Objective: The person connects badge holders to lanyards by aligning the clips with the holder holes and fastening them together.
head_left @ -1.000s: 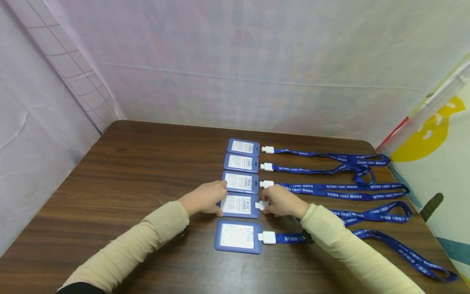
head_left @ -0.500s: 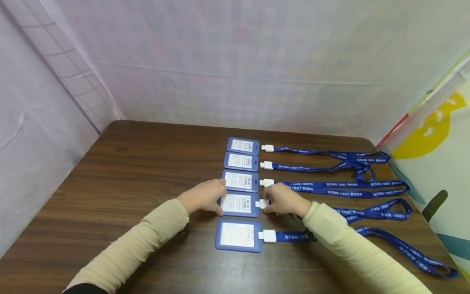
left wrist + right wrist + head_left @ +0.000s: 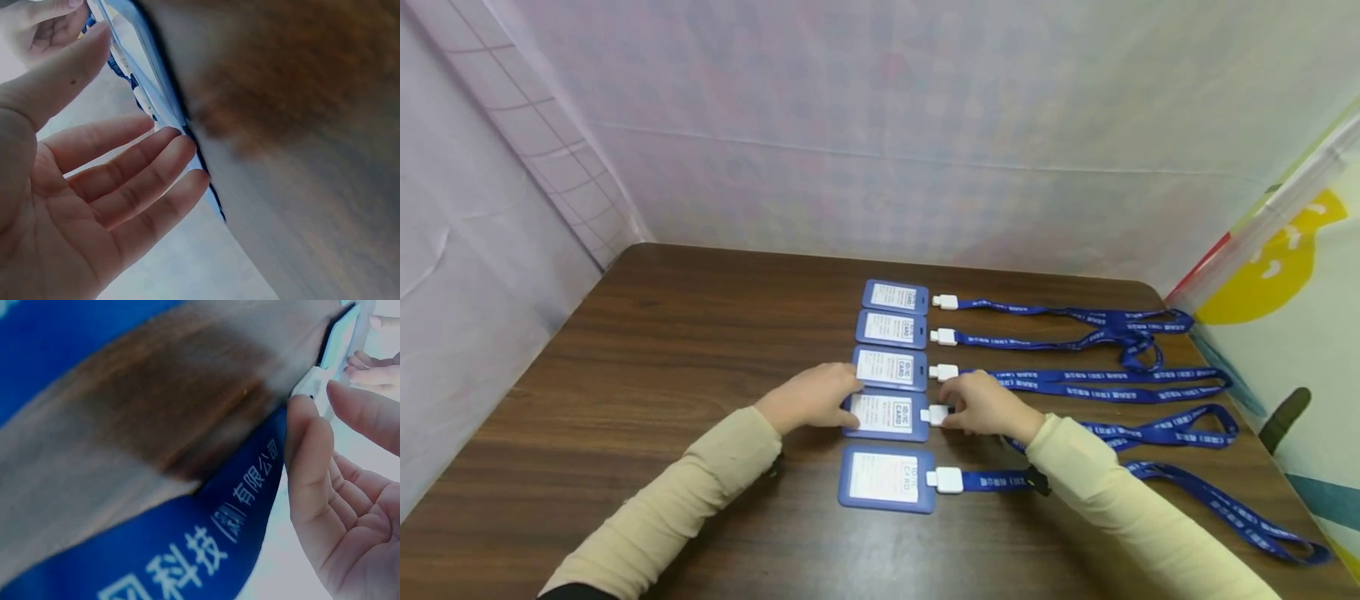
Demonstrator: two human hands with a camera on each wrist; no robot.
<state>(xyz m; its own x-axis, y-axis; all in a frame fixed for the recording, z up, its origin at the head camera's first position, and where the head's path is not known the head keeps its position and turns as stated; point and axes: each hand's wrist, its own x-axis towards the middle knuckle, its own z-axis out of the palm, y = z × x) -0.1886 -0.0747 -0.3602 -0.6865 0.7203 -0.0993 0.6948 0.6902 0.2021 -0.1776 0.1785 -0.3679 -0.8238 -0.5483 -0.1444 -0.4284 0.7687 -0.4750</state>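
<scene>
Carefully, I'm watching the right hand (image 3: 988, 407) pinching a white clip (image 3: 933, 415) at the right end of a blue card holder (image 3: 883, 415), which is lying second in the row from the worktop's (image 3: 715, 317) near edge. The left hand (image 3: 811, 397) is spreading wide, thumb resting on that holder's left end, fingertips reaching the next holder (image 3: 891, 369) toward the far edge. I'm guessing a hard push could be sliding the holder, since only a thumb is bracing it, and those fingertips could be nudging its neighbour. I'm not seeing whether the clip is seating; half-caught, it could be slipping. The right sleeve (image 3: 1135, 517), crossing the nearest lanyard (image 3: 1225, 507), could be dragging it.
</scene>
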